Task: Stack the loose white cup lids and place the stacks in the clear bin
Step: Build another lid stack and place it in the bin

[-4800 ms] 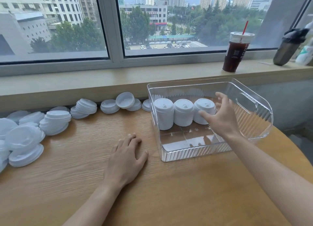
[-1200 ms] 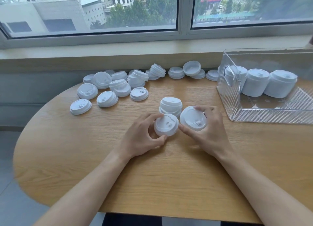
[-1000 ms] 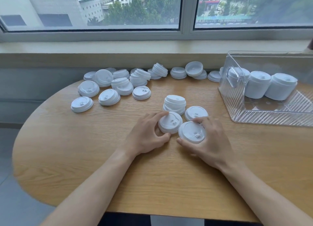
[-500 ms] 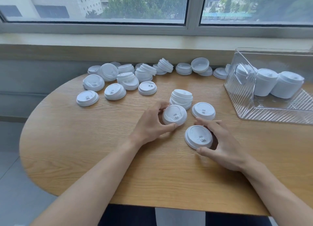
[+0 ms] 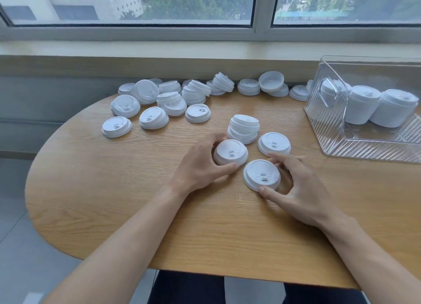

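Lids (image 5: 230, 152): white, round, domed, small tab on top.
Left hand (image 5: 200, 165): grips 1 lid.
Right hand (image 5: 298, 187): pinches another lid (image 5: 261, 175).
Table (image 5: 114, 190): light wood, rounded edge, under a window (image 5: 136, 5).

No legible text, labels, brands, numbers or signs are showing on any surface; the lids (image 5: 230, 152) are showing only unmarked embossing.

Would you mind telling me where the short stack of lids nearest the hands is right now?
In the head view, the short stack stands mid-table, just beyond the lid the left hand grips, left of the clear bin.
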`<state>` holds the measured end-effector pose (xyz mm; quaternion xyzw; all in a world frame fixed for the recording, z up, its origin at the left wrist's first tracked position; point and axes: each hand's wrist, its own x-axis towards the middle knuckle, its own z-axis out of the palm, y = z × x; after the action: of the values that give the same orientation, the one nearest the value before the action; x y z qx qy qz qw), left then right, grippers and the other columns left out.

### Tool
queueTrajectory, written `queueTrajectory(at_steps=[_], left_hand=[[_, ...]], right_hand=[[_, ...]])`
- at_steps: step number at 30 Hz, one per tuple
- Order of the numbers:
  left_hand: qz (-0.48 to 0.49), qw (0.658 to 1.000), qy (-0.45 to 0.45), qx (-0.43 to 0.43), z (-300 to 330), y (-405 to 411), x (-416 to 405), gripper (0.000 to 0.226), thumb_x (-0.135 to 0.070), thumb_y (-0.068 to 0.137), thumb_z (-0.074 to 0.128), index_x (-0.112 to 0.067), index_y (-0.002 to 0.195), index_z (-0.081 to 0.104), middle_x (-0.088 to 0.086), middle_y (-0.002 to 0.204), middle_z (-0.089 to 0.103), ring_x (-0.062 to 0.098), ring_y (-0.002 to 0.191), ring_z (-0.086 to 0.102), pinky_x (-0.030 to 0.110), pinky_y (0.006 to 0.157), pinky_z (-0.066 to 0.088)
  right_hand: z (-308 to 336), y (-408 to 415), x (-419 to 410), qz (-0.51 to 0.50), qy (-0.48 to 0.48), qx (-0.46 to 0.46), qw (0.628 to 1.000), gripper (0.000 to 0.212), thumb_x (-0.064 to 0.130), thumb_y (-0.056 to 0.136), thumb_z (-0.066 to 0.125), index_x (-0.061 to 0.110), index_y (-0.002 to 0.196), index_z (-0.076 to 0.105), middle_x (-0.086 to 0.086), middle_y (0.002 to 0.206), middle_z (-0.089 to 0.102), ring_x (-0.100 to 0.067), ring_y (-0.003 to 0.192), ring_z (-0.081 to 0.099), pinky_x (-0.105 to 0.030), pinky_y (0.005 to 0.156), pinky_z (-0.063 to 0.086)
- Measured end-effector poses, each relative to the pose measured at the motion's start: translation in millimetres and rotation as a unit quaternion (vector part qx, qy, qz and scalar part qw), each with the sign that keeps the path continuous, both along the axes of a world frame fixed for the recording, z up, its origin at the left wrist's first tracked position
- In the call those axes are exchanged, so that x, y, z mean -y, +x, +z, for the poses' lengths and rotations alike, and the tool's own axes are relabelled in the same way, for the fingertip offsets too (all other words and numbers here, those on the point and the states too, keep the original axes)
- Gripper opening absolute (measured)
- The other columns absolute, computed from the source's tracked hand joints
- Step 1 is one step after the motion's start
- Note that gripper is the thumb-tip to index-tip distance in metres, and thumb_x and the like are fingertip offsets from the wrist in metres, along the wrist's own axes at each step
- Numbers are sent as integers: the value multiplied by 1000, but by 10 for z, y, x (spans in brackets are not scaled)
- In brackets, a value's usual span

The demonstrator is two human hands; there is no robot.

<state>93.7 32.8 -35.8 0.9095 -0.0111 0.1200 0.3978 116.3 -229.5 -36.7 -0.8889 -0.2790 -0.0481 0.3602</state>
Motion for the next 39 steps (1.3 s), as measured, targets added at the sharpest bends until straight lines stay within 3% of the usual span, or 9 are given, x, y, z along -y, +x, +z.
queueTrajectory(at_steps=[3,8,12,18,22,27,31,34,39], left_hand=[[-7,998,-64,11,27,-46,11,74,-33,74,94,-23,138,57,-22,126,63,-12,111,61,6,92,43],[-21,993,-112,43,2,-176,191,70,-28,74,95,-23,134,59,-14,127,67,2,122,63,21,99,53],[-43,992,-109,51,-1,-182,256,72,-24,75,94,-20,137,57,-13,131,66,1,128,58,18,103,50],[-91,991,-92,26,9,-146,357,79,-18,76,92,-20,145,52,-11,138,64,-1,132,55,17,108,44],[-121,991,-56,13,8,-134,367,83,-24,77,91,-27,148,48,-18,140,62,-3,133,54,21,112,43],[-125,992,-7,-4,-26,-109,364,84,-47,75,89,-41,148,46,-31,142,57,-5,131,53,35,113,45],[-110,993,40,-7,-61,-97,363,84,-63,73,84,-49,145,44,-35,139,54,-12,121,54,32,108,48],[-116,992,38,-4,-63,-88,363,89,-63,71,84,-51,147,40,-33,139,56,-8,124,56,29,108,48],[-32,995,-64,74,-37,40,274,61,-43,85,77,-28,141,58,-15,129,66,4,126,59,31,101,53]], right_hand=[[-3,-9,-29,-10,1,-5,1000,77,50,72,88,25,139,58,21,116,62,-8,118,49,-35,107,44],[12,-36,-34,-17,9,-18,1000,77,56,68,89,27,134,62,21,115,61,-8,118,51,-38,106,46],[16,-18,15,-3,25,-41,999,73,45,70,88,29,136,60,24,119,60,-6,118,53,-33,107,45],[0,117,87,-65,251,-125,958,48,16,78,55,29,122,66,10,116,73,-9,106,64,-29,96,51],[-37,150,88,-105,295,-119,942,38,10,84,53,26,115,70,14,107,74,-5,103,65,-13,85,49],[-70,248,98,-162,262,-96,946,26,15,89,66,33,108,69,12,110,69,-3,95,65,-10,80,48],[-24,433,33,-171,173,-61,968,29,18,91,73,31,114,62,10,117,61,-11,107,62,-34,98,52],[10,581,-17,-137,94,-41,985,45,29,88,79,22,128,62,9,123,57,-17,119,57,-38,105,47],[42,772,-58,-98,22,-45,994,72,47,80,84,21,141,55,12,123,54,-7,117,51,-9,90,34]])
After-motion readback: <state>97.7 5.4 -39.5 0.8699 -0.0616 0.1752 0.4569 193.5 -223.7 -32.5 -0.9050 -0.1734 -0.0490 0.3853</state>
